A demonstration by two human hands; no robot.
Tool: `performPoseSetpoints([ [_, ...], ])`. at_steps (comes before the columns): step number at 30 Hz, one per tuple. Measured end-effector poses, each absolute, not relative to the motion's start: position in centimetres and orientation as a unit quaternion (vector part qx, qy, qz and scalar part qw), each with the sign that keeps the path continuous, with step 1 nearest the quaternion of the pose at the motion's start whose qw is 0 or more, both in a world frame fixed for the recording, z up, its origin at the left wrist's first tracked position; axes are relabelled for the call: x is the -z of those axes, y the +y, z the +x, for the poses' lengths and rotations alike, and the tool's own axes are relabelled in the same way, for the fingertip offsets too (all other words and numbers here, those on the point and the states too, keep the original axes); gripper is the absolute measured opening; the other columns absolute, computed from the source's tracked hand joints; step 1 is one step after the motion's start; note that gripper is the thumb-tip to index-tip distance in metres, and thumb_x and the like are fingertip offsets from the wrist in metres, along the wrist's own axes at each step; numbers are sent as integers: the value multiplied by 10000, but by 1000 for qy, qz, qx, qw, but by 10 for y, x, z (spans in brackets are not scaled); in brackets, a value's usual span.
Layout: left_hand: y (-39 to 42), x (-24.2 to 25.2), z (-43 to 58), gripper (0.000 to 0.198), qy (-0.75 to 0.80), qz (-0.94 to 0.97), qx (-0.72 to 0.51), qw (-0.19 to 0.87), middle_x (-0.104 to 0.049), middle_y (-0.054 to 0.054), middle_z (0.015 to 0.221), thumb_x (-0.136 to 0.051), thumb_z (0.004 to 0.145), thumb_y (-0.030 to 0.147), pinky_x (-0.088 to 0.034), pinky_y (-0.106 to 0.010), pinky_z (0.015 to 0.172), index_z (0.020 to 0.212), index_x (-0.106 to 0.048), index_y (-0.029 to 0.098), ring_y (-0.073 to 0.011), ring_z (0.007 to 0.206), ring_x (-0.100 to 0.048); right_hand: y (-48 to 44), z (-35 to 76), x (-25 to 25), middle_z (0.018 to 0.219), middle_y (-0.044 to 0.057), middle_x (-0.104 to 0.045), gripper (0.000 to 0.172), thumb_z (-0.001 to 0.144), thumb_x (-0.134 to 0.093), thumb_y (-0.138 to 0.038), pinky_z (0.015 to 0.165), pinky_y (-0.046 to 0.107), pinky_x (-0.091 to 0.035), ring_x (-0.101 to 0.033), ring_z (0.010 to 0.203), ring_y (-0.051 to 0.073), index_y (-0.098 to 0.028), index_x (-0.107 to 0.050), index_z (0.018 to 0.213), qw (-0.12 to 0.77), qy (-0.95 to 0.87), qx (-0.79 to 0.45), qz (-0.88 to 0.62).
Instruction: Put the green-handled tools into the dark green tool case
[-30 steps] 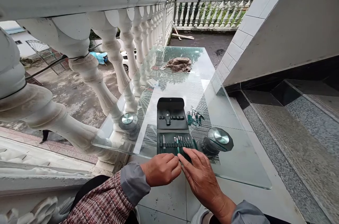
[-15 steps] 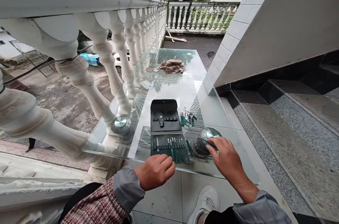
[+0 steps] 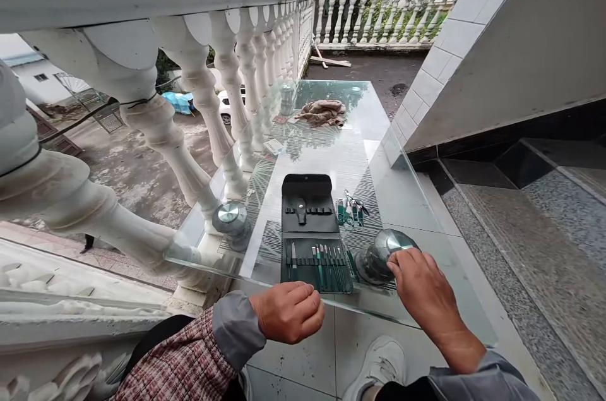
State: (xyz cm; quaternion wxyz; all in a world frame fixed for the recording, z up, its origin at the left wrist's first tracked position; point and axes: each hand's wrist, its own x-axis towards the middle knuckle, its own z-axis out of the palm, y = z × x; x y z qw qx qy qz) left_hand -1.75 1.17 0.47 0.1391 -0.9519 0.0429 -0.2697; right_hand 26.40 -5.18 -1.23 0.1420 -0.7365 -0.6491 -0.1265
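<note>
In the head view, the open black tool case [image 3: 307,230] lies flat on the glass desk [image 3: 402,192], with its lower panel near the desk's front edge. Slim steel tools with green handles [image 3: 322,268] stand in a row in the lower panel, and one small tool is strapped in the upper panel. The left hand [image 3: 288,312] is just in front of the lower panel, at the desk's front edge. Its grip is narrow, with the fingers curled, and no object shows in it. The right hand [image 3: 423,287] is to the right of the case, over the round metal stud [image 3: 386,256], and its fingers [image 3: 402,259] reach onto the stud's shiny cap. That grip is partly closed; whether it holds anything cannot be told from this view.

A small group of clippers and scissors [image 3: 349,211] lies just right of the upper panel. A loose dark green tool [image 3: 350,262] lies between the case and the stud. A second metal stud [image 3: 231,218] stands left of the case. Farther along the desk are a crumpled cloth [image 3: 322,112] and a small card [image 3: 273,147]. The hands and forearms cut off the desk's front edge from view.
</note>
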Motion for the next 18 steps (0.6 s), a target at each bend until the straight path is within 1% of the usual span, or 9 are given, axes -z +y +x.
performPoseSetpoints([
  [5,12,-6,-15,211,32,-950,277,138,-662,-96,843,-426,902,157,-543,-292,762,889,-628,98,-157,758,-629,-54,259,11,740,56,-508,135,848,-500,-204,575,309,-314,-416,692,205,-203,-482,714,113,-654,148,-733],
  [9,12,-6,-14,219,30,-950,277,141,-663,-90,834,-414,898,143,-545,-282,743,888,-630,105,-151,748,-624,-55,257,11,728,55,-504,149,862,-473,-203,565,306,-310,-420,684,203,-204,-480,713,108,-652,160,-733],
  [13,13,-7,-14,213,34,-951,274,139,-658,-91,828,-420,892,142,-545,-278,737,889,-628,96,-151,747,-624,-55,253,12,771,62,-536,97,873,-454,-192,591,306,-333,-442,710,201,-187,-530,812,138,-651,170,-726],
  [18,13,-3,-15,192,37,-952,268,147,-660,-98,854,-441,905,170,-547,-302,744,919,-616,93,-162,757,-633,-61,238,11,758,57,-559,185,897,-414,-194,634,297,-350,-463,720,184,-177,-580,816,195,-665,170,-700],
])
